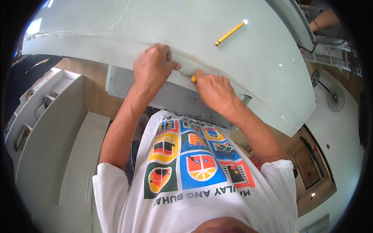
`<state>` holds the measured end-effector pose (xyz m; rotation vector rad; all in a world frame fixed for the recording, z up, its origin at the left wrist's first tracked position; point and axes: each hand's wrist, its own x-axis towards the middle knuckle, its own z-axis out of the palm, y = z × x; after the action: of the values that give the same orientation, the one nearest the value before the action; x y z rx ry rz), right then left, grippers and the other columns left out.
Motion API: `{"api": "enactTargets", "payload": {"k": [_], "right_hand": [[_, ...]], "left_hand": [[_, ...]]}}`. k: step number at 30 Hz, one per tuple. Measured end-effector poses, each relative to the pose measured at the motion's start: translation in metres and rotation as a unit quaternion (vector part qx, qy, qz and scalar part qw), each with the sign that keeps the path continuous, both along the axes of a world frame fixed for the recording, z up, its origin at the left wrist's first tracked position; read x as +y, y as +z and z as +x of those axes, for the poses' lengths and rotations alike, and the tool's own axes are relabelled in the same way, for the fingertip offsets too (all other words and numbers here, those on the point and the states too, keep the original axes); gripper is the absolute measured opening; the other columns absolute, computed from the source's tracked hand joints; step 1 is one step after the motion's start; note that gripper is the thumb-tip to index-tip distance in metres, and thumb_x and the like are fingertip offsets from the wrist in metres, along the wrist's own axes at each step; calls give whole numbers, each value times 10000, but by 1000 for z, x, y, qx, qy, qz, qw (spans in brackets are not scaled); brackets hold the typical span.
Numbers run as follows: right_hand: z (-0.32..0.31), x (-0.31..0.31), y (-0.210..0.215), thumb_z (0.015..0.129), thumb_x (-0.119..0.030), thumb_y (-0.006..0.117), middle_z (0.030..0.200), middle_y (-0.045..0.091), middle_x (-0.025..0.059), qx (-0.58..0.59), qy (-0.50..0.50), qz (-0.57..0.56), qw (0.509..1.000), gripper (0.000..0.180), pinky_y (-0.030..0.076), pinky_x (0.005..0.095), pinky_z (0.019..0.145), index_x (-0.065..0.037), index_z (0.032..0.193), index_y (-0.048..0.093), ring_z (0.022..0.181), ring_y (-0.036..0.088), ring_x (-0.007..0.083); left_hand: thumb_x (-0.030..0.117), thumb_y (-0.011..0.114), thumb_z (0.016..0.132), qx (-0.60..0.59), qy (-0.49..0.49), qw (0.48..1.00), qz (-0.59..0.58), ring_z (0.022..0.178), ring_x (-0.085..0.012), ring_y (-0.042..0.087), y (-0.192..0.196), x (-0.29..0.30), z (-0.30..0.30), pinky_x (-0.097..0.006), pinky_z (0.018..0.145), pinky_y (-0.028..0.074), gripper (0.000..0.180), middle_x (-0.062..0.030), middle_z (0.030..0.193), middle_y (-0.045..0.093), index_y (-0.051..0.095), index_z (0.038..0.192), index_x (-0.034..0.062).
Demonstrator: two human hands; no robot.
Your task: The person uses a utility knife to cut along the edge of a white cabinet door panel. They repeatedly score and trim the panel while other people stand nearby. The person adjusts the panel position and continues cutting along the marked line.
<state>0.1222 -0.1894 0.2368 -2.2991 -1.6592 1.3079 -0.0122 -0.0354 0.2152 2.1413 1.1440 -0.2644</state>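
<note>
A pale, glossy panel (248, 62) lies in front of me, with clear plastic film (210, 66) wrinkled along its near edge. My right hand (215, 89) is closed around a utility knife (193, 79) with a yellow handle. Its thin blade points left along that edge. Just left of the blade, my left hand (152, 66) rests on the edge with curled fingers, its thumb reaching toward the blade. What those fingers pinch, if anything, is hidden. Farther back on the panel is a yellow pencil (230, 33).
Below the panel's near edge runs a grey board (182, 99), close to my body. White shelving (42, 105) stands at the left. A standing fan (335, 97) and a ladder (330, 54) are at the right, where another person's arm (324, 20) shows.
</note>
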Motion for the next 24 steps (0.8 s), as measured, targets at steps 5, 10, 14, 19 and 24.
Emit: {"api": "enactTargets", "payload": {"k": [5,10,14,19,24], "right_hand": [[-11,7,-3,975,-135,603,789,705,250,-50,19,-13,998,162,575,516,681,26,960,596,791,726,429],[-2,3,-13,983,-166,610,822,718,247,-22,17,34,999,191,573,534,733,24,987,616,816,728,429],[-4,4,-13,972,-181,645,813,715,253,-11,-13,20,1000,202,570,534,731,20,964,626,804,720,443],[-6,0,-12,966,-188,664,767,698,261,16,-41,34,998,215,565,530,724,22,941,628,783,710,449],[-8,-4,-14,962,-195,672,770,704,243,-3,-44,47,998,205,563,517,707,6,953,632,776,710,441]], "left_hand": [[270,916,661,-6,18,1000,-17,739,-250,641,-3,2,2,-395,693,492,334,-60,775,674,684,769,55],[279,921,673,-6,4,999,-52,756,-245,639,3,8,-4,-389,714,501,364,-72,808,671,674,812,50],[268,928,672,-25,-28,999,12,778,-245,639,-4,2,-5,-391,722,505,387,-81,857,674,668,858,48],[249,937,650,1,-13,1000,5,762,-237,635,-4,1,-4,-386,703,502,395,-77,821,668,666,854,45],[237,939,632,31,32,998,-36,724,-225,635,2,1,4,-378,686,498,387,-67,759,666,673,834,41]]}}
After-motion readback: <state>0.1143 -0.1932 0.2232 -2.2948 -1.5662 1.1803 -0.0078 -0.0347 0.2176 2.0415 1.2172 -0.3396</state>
